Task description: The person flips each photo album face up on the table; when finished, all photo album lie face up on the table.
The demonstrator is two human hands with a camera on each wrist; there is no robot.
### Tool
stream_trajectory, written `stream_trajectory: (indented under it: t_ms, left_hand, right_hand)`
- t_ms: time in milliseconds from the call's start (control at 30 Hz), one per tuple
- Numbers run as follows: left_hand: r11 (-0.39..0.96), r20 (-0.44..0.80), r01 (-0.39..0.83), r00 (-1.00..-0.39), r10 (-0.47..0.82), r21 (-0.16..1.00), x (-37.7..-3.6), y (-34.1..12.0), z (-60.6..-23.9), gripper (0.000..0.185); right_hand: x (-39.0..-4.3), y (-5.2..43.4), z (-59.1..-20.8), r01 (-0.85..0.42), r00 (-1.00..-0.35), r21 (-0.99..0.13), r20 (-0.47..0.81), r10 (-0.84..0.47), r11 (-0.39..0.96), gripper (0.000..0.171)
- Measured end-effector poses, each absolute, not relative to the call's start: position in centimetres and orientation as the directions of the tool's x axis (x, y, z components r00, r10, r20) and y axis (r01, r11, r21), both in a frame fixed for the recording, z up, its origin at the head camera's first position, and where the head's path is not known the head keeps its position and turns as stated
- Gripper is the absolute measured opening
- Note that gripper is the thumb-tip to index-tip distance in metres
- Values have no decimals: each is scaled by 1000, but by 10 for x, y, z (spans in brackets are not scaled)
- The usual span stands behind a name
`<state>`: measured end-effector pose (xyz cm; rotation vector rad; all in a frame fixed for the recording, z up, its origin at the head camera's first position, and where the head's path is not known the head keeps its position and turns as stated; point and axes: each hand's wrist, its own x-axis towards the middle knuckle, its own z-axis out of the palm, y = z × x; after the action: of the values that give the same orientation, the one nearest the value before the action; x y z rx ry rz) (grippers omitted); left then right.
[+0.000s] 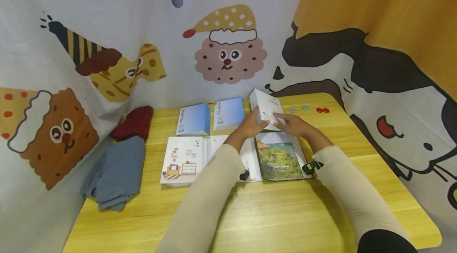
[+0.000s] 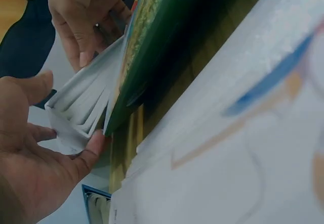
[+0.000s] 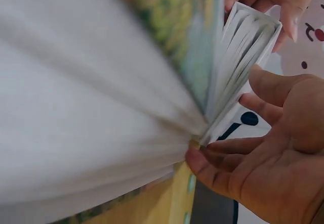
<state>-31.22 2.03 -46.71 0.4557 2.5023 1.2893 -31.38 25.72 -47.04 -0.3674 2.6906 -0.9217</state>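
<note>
A thick white photo album point(image 1: 270, 107) is tilted at the back of the table, its page edges visible in both wrist views. My left hand point(image 1: 252, 123) grips its near left corner, thumb on the cover. On the near right side, my right hand point(image 1: 295, 124) holds the same album between thumb and fingers. Just in front of it lies an album with a garden-landscape cover point(image 1: 280, 156). A white album point(image 1: 252, 160) beside that one is partly hidden by my left forearm. To the left of the held album stands a blue Polaroid album point(image 1: 228, 112).
Another blue Polaroid album point(image 1: 193, 119) is at the back left. In front of it lies a white album with a furniture drawing point(image 1: 183, 160). Folded grey-blue cloth point(image 1: 119, 171) and dark red cloth point(image 1: 135, 123) are at the left edge. Red discs point(image 1: 323, 110) and pale blue discs point(image 1: 305, 107) lie back right.
</note>
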Motion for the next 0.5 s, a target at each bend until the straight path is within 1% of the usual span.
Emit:
stream_trajectory:
  t_ms: [233,367,500]
  left_hand:
    - [538,-178,85,-891,418,839,-315,22,-474,88]
    - [563,-213,76,-877,430,823,-315,21,-476,88]
    - [597,-226,84,-877,425,798,-315,21,-476,85]
  right_hand:
    - [-316,259,-478,-104,-949,-598,-180,-260,795,67]
    - [-317,259,-480,-89,-957,-559,-181,-226,824,66]
    - [-317,258,-479,-75,-962,-518,-187,-199,852,65]
